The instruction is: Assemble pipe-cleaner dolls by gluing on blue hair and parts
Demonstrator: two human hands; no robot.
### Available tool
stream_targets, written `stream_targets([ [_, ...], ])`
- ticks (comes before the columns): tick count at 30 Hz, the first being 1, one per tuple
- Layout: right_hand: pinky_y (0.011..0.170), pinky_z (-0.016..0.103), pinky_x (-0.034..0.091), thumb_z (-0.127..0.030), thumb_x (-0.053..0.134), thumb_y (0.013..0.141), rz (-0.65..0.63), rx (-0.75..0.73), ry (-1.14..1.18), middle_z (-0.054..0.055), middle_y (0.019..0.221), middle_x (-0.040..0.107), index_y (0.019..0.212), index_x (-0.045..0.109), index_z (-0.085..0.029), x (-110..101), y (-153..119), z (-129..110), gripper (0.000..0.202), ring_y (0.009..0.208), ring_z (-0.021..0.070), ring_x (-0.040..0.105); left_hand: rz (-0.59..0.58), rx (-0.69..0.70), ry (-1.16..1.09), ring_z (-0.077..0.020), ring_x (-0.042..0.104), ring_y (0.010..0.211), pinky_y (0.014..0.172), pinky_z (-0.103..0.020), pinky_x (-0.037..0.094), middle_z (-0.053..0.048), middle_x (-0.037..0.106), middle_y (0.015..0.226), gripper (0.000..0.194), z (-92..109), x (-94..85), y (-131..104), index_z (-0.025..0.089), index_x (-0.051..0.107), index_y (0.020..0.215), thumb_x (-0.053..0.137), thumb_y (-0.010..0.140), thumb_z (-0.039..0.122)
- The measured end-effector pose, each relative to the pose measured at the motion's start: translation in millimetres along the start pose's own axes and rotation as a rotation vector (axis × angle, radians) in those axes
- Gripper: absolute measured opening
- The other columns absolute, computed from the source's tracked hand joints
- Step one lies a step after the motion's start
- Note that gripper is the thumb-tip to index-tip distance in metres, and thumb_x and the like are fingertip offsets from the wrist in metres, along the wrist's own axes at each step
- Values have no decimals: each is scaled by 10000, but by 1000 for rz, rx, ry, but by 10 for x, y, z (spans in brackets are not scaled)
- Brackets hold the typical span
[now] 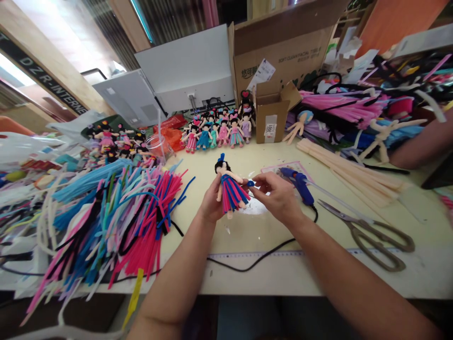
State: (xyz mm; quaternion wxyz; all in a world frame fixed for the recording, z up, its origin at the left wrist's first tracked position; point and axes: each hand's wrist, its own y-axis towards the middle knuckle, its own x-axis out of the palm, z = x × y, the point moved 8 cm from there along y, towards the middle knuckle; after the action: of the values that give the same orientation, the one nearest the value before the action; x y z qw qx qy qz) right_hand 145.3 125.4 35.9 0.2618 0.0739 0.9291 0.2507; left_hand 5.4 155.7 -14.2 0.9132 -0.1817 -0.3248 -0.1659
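Observation:
In my left hand (211, 198) is a small pipe-cleaner doll (231, 189) with black hair, a blue piece on its head and a skirt of blue and pink strips. The doll leans slightly, its feet toward me. My right hand (278, 194) pinches a small blue coil (250, 183) between thumb and fingertips, close beside the doll's outstretched arm. Just right of that hand lies a blue glue gun (299, 182) on the table. Large scissors (368, 231) rest farther right, blades partly apart.
Pipe cleaners (141, 212) pile up on the left. Finished dolls (219, 130) stand at the back beside a small cardboard box (272, 115). Beige strips (354, 174) lie right. A black cord (247, 268) crosses a ruler (283, 253). Another person's arm (417, 141) shows at right.

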Motion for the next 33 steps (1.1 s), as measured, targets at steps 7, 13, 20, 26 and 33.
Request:
stream_targets([
  [7, 615, 252, 462, -146, 612, 772, 6, -78, 11, 9, 755, 623, 860, 625, -184, -9, -4, -58, 96, 626, 111, 561, -55, 5, -41, -257, 679, 942, 885, -394, 520, -121, 717, 908, 501, -8, 8, 3, 107, 662, 775, 373, 923, 490],
  [13, 629, 265, 480, -229, 646, 798, -10, -59, 74, 12, 785, 611, 907, 620, -191, 22, -31, -22, 119, 643, 119, 571, -50, 17, -37, -245, 694, 874, 828, -384, 542, -109, 718, 883, 490, 15, 25, -13, 115, 660, 782, 362, 931, 474],
  [20, 626, 274, 463, -199, 666, 770, 20, -15, 57, 3, 752, 592, 848, 606, -190, 19, -26, 20, 99, 638, 124, 549, -42, -27, -28, -258, 690, 887, 806, -376, 549, -125, 711, 897, 498, -37, 36, -14, 96, 664, 774, 370, 925, 469],
  [26, 636, 272, 455, -176, 627, 786, -32, -21, 87, 10, 787, 598, 894, 631, -191, 51, -16, 3, 108, 654, 120, 546, -41, -21, -9, -271, 681, 924, 842, -397, 536, -128, 713, 900, 520, -31, 32, -12, 101, 669, 774, 357, 920, 490],
  [33, 661, 290, 445, -143, 564, 802, -62, -40, 88, 25, 844, 601, 973, 652, -202, 54, -14, -14, 201, 667, 124, 551, -20, 13, -8, -255, 678, 945, 890, -378, 515, -122, 717, 903, 464, -9, -19, -2, 103, 671, 799, 408, 909, 469],
])
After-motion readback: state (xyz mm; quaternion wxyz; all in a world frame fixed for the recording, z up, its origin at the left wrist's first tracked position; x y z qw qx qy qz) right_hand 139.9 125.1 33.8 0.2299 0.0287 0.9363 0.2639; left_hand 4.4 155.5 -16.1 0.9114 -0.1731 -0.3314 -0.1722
